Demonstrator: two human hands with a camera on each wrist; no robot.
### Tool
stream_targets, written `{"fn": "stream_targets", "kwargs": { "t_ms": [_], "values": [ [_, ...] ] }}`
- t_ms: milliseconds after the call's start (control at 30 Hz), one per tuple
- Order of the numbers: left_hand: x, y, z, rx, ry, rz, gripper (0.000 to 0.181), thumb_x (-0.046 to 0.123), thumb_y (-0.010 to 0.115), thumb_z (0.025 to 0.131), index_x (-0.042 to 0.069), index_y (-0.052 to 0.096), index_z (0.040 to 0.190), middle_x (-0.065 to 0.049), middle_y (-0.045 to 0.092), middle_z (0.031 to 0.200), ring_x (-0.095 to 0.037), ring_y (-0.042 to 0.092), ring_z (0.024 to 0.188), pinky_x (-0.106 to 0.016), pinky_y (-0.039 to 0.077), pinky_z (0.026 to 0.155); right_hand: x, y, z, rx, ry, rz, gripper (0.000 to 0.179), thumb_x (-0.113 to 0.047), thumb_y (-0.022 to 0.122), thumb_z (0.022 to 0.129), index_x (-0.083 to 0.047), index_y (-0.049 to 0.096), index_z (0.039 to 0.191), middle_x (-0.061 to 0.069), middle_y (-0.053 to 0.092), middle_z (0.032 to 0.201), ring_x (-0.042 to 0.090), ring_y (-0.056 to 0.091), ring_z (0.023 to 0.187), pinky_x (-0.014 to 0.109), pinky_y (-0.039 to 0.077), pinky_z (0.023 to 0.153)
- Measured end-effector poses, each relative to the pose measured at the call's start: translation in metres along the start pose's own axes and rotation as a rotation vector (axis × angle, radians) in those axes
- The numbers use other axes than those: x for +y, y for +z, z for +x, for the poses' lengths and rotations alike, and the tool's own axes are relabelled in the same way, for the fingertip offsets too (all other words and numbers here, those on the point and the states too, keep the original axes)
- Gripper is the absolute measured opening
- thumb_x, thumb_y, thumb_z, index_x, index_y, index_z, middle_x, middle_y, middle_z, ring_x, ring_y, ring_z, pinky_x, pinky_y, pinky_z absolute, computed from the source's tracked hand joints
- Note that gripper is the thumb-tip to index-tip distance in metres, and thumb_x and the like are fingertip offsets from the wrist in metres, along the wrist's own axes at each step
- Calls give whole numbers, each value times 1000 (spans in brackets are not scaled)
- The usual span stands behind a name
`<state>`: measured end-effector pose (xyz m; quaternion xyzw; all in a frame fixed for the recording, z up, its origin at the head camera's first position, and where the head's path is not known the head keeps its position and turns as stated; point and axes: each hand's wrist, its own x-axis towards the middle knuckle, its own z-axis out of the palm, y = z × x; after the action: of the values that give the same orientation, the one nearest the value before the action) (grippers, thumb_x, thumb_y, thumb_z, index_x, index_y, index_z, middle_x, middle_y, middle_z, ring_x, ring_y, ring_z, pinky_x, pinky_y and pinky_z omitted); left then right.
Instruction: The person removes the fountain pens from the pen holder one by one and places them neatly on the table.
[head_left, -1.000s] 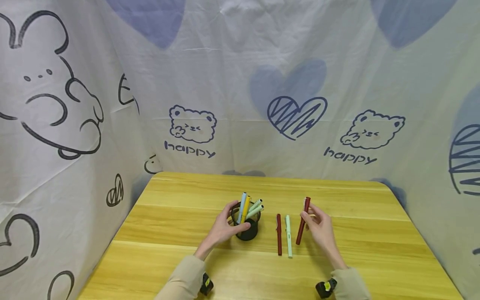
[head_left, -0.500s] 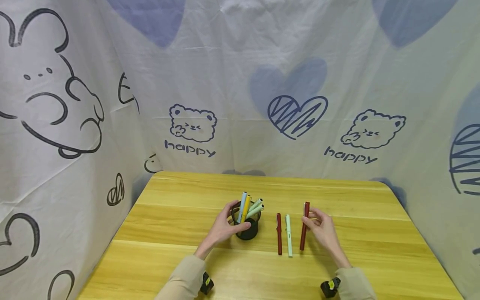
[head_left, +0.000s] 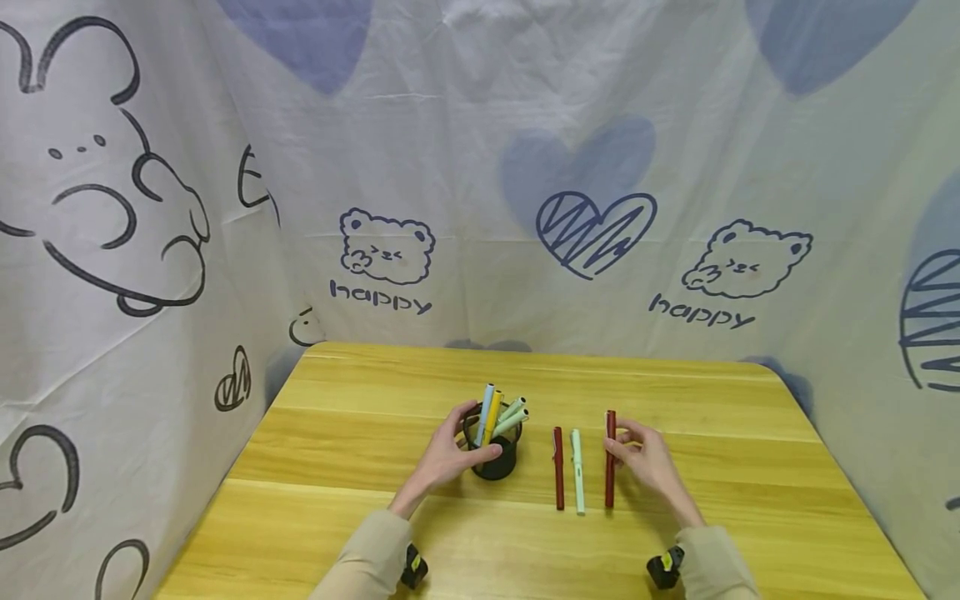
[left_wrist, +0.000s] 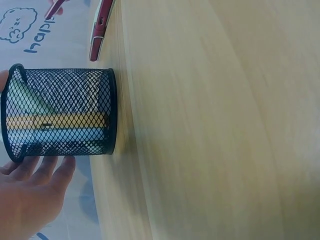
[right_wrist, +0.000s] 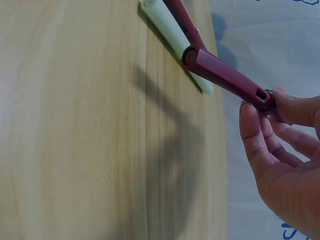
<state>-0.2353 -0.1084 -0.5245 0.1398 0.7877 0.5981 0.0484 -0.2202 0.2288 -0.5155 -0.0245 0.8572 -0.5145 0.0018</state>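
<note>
Gripping the mesh cup (head_left: 497, 462), left hand (head_left: 444, 457) presumably steadies it; right of cup, right hand (head_left: 647, 458) pinches red pen (head_left: 610, 480).

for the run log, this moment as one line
left hand: holds mesh cup; right hand: pinches red pen; table: green pen, other red pen

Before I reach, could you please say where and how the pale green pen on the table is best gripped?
Probably across its middle, from above: the pale green pen lies flat, with a red pen close along its left.
</note>
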Motion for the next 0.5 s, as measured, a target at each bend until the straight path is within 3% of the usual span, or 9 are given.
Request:
{"fn": "stream_targets", "kwargs": {
  "t_ms": [133, 500],
  "values": [
    [0, -1, 0, -3, 3, 2, 84, 22, 80, 86, 6, 34, 155, -19, 42, 157, -45, 39, 144, -61, 41, 113, 1, 0, 3, -30, -6, -28, 46, -3, 66, 96, 17, 51, 134, 24, 67, 93, 23, 67, 64, 36, 59, 60],
    [1, 0, -1, 1, -2, -3, 84, 21, 80, 86, 6, 35, 155, -18, 42, 157, -45, 39, 145, -60, 38, 116, 3, 3, 6, -92, 76, -75, 51, -7, 68, 95, 16, 49, 136, 21, 70, 94, 27, 68, 65, 35, 58, 62]
  ]
}}
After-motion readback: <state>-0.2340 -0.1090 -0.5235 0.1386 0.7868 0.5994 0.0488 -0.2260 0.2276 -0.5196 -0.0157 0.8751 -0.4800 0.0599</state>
